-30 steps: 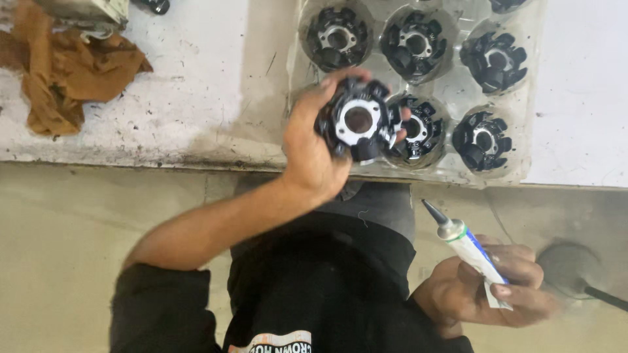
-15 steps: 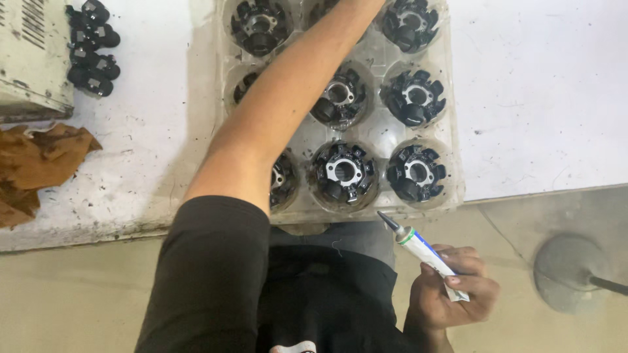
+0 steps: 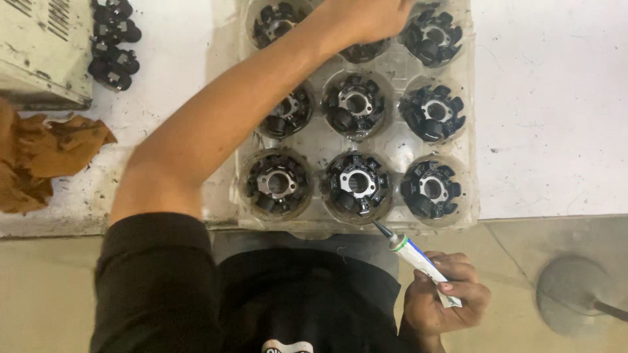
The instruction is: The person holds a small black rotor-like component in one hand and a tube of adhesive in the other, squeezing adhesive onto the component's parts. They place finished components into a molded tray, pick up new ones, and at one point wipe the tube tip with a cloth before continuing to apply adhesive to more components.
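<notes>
Glue tube (image 3: 418, 261) sits gripped in the right hand (image 3: 441, 297) below the table (image 3: 549, 98) edge, nozzle near the tray (image 3: 471, 216), while the left hand (image 3: 366, 16), fingers closing on a top-row part, could jostle neighbouring parts, I judge

I see my left hand (image 3: 363, 19) reaching over the clear plastic tray (image 3: 392, 147) of black stator cores on the white tabletop (image 3: 549, 111). My right hand (image 3: 441, 297) grips a nozzle-tipped adhesive tube (image 3: 412, 255) just below the tray's near edge.
</notes>
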The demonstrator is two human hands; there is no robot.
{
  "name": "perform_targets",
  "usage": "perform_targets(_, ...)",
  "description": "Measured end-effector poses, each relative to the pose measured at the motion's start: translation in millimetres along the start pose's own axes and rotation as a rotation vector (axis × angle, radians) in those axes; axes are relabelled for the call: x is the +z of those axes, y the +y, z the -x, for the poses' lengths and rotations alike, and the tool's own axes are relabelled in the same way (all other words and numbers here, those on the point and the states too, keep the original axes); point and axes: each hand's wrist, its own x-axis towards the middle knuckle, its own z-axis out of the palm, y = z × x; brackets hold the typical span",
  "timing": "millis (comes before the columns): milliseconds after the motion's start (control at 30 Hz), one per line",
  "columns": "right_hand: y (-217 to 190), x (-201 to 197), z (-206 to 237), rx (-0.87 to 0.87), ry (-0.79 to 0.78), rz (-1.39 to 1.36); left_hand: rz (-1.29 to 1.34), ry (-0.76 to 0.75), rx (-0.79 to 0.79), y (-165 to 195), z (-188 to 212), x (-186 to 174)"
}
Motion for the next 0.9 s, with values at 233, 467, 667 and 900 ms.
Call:
perform_targets(233,-13,37,37,0.067,-0.105,-0.11,0.097,0.563,0.367,-55,252,-78)
perform_targets(467,-38,119,78,0.095,-0.278,-0.271,-0.121,0.996,-0.356,-83,478,-89)
perform_targets(667,-54,204,125,0.249,-0.468,-0.443,-0.263,0.966,-0.672,-146,554,-52)
perform_targets(900,-63,280,158,0.412,-0.509,-0.527,-0.147,1.102,-1.011,-215,542,-42)
